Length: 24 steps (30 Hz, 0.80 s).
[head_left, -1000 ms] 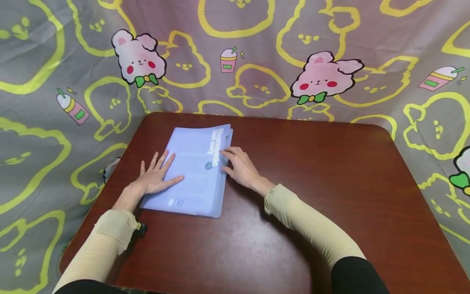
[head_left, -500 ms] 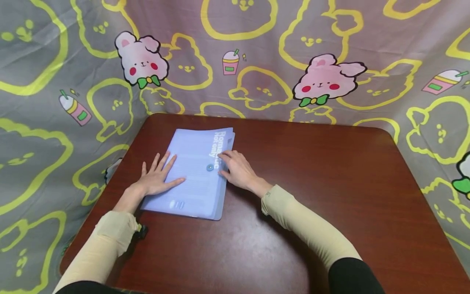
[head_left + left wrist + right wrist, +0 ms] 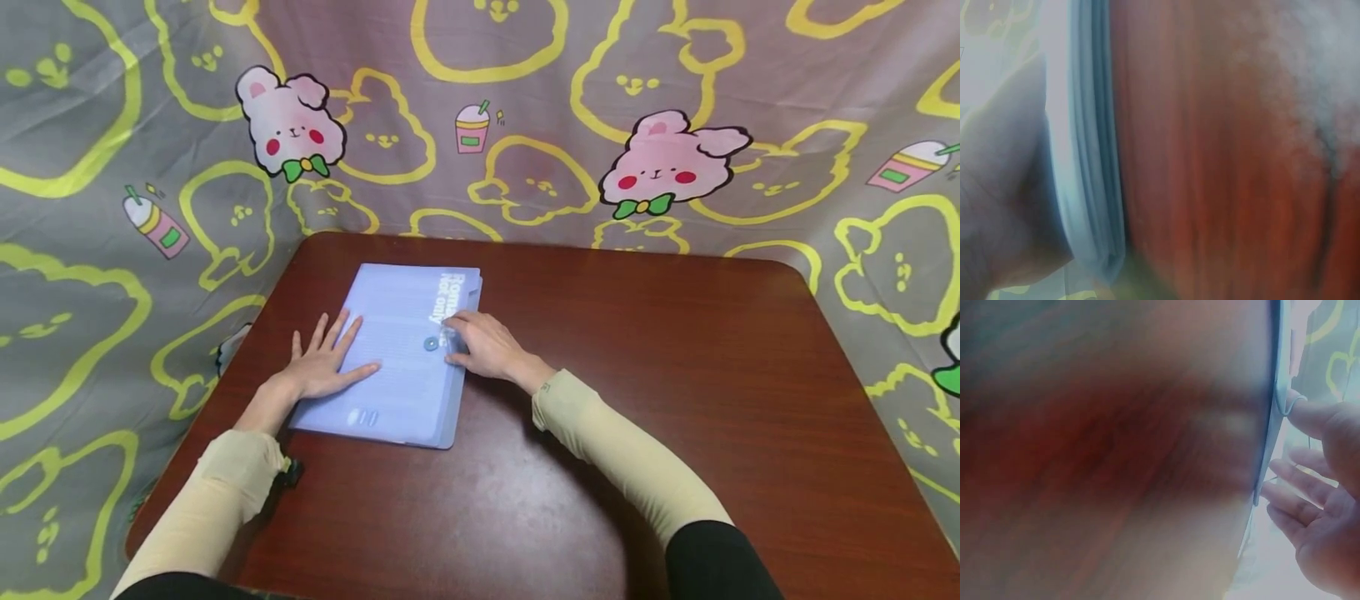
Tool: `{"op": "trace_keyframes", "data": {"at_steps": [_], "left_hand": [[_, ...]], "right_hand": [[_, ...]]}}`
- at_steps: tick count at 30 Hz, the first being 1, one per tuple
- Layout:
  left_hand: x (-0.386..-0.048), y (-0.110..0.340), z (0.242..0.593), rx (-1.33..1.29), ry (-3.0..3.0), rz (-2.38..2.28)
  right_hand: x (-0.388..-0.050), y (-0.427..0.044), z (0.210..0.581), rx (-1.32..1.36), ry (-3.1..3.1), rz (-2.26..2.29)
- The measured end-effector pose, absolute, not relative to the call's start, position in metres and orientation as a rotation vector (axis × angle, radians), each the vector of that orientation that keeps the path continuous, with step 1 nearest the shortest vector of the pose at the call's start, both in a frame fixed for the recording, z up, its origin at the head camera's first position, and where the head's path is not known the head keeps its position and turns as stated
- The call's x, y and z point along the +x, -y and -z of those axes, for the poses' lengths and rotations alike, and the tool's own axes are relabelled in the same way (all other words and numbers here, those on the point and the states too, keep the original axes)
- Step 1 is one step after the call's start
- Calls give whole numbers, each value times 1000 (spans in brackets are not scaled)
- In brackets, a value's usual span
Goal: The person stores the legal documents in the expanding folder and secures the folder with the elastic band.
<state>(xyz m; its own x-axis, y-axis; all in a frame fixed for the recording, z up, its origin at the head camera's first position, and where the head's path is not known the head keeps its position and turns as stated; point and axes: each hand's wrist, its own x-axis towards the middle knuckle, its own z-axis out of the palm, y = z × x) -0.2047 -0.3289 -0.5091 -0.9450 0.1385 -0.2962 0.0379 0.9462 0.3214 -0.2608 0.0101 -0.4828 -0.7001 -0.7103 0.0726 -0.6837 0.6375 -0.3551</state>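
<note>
A pale blue translucent document folder (image 3: 397, 383) lies on the table, with white lettering and a round blue button (image 3: 431, 343) near its right side. My left hand (image 3: 318, 367) rests flat on its left part, fingers spread. At the right edge, beside the button, is my right hand (image 3: 487, 342), its fingers curved over the flap. The right wrist view shows a thin elastic cord (image 3: 1286, 412) looped at the thumb of this hand (image 3: 1329, 487), by the folder's edge (image 3: 1267, 450). From the left wrist, the folder's layered edge (image 3: 1094, 156) stands beside the hand (image 3: 1004, 169).
The brown wooden table (image 3: 637, 375) extends to the right of the folder. A small black object (image 3: 291, 472) sits by the left wrist. Patterned cloth (image 3: 525, 100) hangs behind the table and along its sides.
The folder's flap lies flatter at its top right corner than before. My right hand has shifted slightly left over the flap, closer to the button. My left hand stays on the folder.
</note>
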Motion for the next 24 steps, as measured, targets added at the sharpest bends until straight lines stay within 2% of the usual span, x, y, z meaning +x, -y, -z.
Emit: {"op": "trace_keyframes", "data": {"at_steps": [9,24], "left_hand": [[-205,333,514,140,-2790,-436],[-205,329,510,133,-2791,-429]], "right_hand": [[-262,-2,483,-1310,-2765,418],[-263,20,471,-1368,-2712,260]]}}
